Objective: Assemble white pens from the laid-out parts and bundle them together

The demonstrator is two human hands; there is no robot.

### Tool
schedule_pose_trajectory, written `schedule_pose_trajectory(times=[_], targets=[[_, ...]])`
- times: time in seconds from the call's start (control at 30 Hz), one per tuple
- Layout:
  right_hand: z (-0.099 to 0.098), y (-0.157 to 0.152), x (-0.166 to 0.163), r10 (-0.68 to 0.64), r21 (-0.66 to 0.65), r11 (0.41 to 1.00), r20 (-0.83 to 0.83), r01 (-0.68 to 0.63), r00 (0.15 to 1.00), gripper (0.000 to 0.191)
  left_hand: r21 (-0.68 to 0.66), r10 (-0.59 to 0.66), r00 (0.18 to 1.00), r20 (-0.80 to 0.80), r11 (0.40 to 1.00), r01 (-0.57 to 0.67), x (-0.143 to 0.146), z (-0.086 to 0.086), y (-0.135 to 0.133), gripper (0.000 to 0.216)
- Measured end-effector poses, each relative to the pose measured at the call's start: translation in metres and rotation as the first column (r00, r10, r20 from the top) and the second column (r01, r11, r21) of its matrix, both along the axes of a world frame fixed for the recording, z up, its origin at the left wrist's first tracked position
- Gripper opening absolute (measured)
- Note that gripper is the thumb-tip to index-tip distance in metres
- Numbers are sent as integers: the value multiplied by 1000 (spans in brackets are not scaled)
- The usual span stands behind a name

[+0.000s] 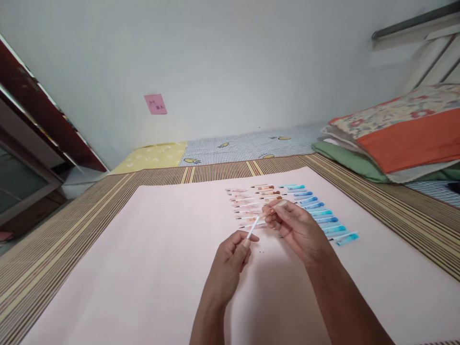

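My left hand (pixel 233 253) pinches a slim white stick (pixel 253 227), which looks like a pen refill, between thumb and fingers. It slants up to the right towards my right hand (pixel 292 225). Closed around a small peach-brown tube (pixel 272 209), my right hand hides most of it; it resembles a pen barrel. Whether stick and tube touch, I cannot tell. Behind the hands lie rows of pen parts on a pale pink sheet (pixel 161 268): pinkish pieces (pixel 246 206) at the left, brown-ended pieces (pixel 268 192) in the middle and blue-ended pieces (pixel 323 212) at the right.
The sheet lies on a striped mat (pixel 219 171). Beyond it are a checked cloth (pixel 244 146) and a white wall (pixel 230 67) with a pink note (pixel 155 104). Folded bedding (pixel 413 129) is stacked at the right. Some tiny dark specks lie on the sheet near my left hand.
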State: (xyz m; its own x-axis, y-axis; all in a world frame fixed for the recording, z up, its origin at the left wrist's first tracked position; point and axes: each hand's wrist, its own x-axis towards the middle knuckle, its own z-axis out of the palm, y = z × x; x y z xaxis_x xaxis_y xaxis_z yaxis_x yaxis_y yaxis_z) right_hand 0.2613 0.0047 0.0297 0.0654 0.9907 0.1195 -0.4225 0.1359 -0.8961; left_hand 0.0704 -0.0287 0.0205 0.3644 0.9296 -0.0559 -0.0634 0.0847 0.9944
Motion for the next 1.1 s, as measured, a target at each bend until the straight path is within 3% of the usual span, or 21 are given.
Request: schedule_pose_trajectory(times=[0.47, 0.77, 1.1], targets=[[17, -12, -3, -34, 115, 993, 411, -14, 911, 24, 88, 77, 981, -179, 994, -61, 1, -1, -2, 32], [15, -14, -9, 76, 68, 991, 425, -115, 902, 28, 64, 118, 992, -53, 991, -114, 3, 4, -4, 28], [11, -14, -6, 197, 60, 971, 363, -233, 911, 23, 9, -82, 995, 61, 997, 82, -1, 12, -6, 33]])
